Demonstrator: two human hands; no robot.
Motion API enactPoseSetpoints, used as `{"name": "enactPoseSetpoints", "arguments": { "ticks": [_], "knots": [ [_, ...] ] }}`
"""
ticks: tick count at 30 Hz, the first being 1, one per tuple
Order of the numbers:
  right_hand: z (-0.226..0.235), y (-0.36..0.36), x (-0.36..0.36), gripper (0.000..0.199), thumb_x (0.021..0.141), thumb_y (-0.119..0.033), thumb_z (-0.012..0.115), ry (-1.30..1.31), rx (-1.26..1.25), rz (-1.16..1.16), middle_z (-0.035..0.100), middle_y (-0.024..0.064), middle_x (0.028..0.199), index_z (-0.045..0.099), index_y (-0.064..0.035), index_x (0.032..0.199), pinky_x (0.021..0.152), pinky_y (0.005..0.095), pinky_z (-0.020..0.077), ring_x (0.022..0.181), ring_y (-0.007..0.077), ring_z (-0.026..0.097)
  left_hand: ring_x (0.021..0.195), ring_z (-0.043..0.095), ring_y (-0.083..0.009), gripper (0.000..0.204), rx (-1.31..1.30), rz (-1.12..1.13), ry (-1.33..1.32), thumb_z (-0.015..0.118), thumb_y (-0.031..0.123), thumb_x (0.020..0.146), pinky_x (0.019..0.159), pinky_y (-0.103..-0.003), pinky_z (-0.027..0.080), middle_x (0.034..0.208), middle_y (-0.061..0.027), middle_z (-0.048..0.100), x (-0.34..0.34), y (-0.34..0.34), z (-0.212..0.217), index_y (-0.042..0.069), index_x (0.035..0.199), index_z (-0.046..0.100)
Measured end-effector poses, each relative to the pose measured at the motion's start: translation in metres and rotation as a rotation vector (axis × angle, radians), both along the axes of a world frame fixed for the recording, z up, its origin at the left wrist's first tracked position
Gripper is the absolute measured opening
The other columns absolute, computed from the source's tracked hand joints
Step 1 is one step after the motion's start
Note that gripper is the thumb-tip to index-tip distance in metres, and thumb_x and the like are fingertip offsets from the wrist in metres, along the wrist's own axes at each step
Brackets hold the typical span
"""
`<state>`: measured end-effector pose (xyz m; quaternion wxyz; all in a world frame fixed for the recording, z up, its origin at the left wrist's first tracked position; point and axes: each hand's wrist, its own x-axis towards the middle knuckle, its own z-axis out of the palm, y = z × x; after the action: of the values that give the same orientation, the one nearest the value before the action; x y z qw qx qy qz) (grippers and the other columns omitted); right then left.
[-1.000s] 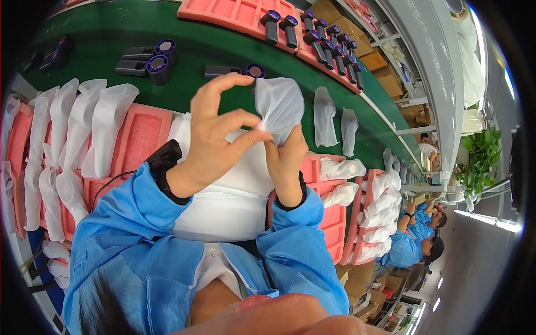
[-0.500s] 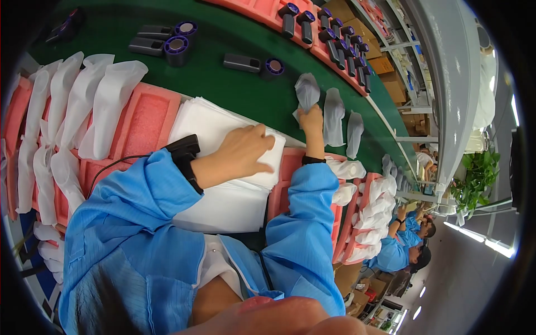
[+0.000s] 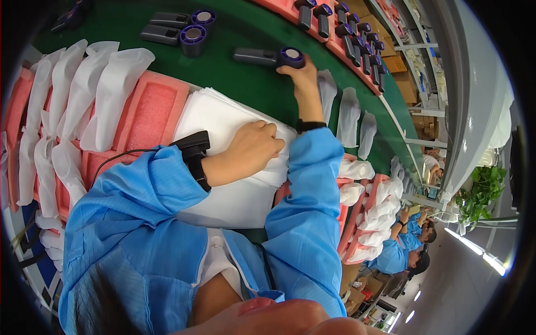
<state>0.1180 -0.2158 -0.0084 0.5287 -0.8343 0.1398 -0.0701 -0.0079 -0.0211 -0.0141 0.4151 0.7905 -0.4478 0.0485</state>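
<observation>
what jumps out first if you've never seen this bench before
The right hand stretches out over the green belt to a dark handheld fan. The left hand rests on a stack of white foam bags, with filled white pouches lined up at left.

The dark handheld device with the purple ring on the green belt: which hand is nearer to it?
Right. The right hand is touching the device at its ringed end, apparently gripping it. The left hand rests apart from it on the stack of white sheets.
</observation>
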Motion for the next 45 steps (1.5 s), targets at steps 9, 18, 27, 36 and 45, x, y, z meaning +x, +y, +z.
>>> {"name": "enactPoseSetpoints", "arguments": {
  "ticks": [9,18,27,36,45],
  "knots": [
    [0.110,-0.015,-0.130,0.067,0.053,0.006,0.072,-0.597,0.052,-0.087,0.058,0.0114,0.104,0.050,-0.0012,0.116,0.089,0.0361,0.0477,0.095,0.0231,0.060,0.071,0.056,-0.0144,0.006,-0.206,-0.169,0.662,0.068,0.010,0.081,0.063,-0.026,0.044,0.079,-0.0033,0.059,0.047,0.024,0.036,0.006,0.081,0.064],
    [0.119,-0.022,-0.178,0.057,0.053,0.010,0.063,-0.824,0.014,0.075,0.056,0.0145,0.102,0.049,-0.0015,0.107,0.086,0.0346,0.0476,0.091,0.0235,0.059,0.058,0.042,-0.0057,0.011,-0.414,-0.110,0.789,0.069,0.013,0.084,0.052,-0.021,0.034,0.071,0.0043,0.054,0.057,0.036,0.058,0.004,0.083,0.063],
    [0.104,0.049,-0.151,0.052,0.058,0.006,0.070,-0.713,-0.249,0.202,0.053,0.0145,0.103,0.050,-0.0020,0.106,0.078,0.0313,0.0486,0.090,0.0228,0.057,0.068,0.052,-0.0067,0.007,-0.717,-0.031,0.839,0.059,0.010,0.093,0.063,-0.021,0.043,0.081,0.0011,0.058,0.045,0.042,0.078,0.005,0.097,0.056],
    [0.090,0.081,-0.144,0.075,0.053,0.011,0.074,-0.666,-0.695,0.171,0.051,0.0148,0.108,0.054,-0.0022,0.125,0.076,0.0327,0.0483,0.091,0.0274,0.055,0.090,0.057,-0.0129,0.022,-0.960,-0.312,1.071,0.055,0.003,0.092,0.082,-0.024,0.045,0.097,-0.0035,0.060,0.043,0.047,0.087,0.005,0.114,0.053],
    [0.087,0.081,-0.145,0.074,0.062,0.001,0.076,-0.664,-0.666,0.105,0.051,0.0153,0.107,0.052,-0.0026,0.132,0.077,0.0329,0.0468,0.092,0.0279,0.054,0.080,0.059,-0.0249,0.039,-0.432,-0.019,-0.061,0.061,-0.013,0.069,0.070,-0.028,0.049,0.110,-0.0116,0.058,0.005,0.037,0.082,0.004,0.104,0.066]
  ]
}}
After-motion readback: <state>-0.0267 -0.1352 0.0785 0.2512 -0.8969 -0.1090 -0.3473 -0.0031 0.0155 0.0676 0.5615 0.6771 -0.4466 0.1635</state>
